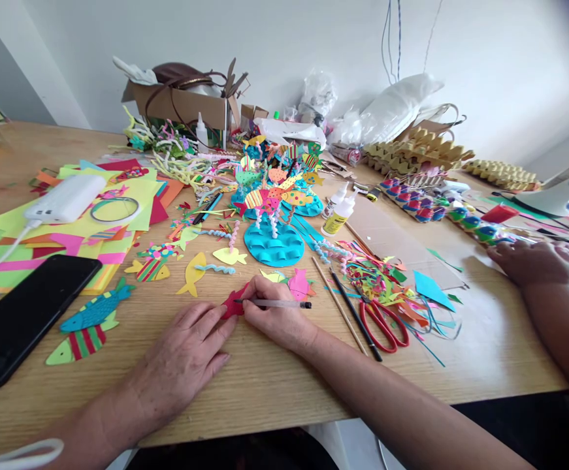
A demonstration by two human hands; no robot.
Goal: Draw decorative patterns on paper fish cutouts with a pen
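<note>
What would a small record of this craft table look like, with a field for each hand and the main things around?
Left hand: open, fingertips at a small red paper cutout
Right hand: gripping a slim pen with a clear barrel, its tip on the cutout
Beside right forearm: red-handled scissors
Beyond the hands: round, bright blue textured base
Far left: flat black phone
Right edge: another person's hand, on the table
</note>
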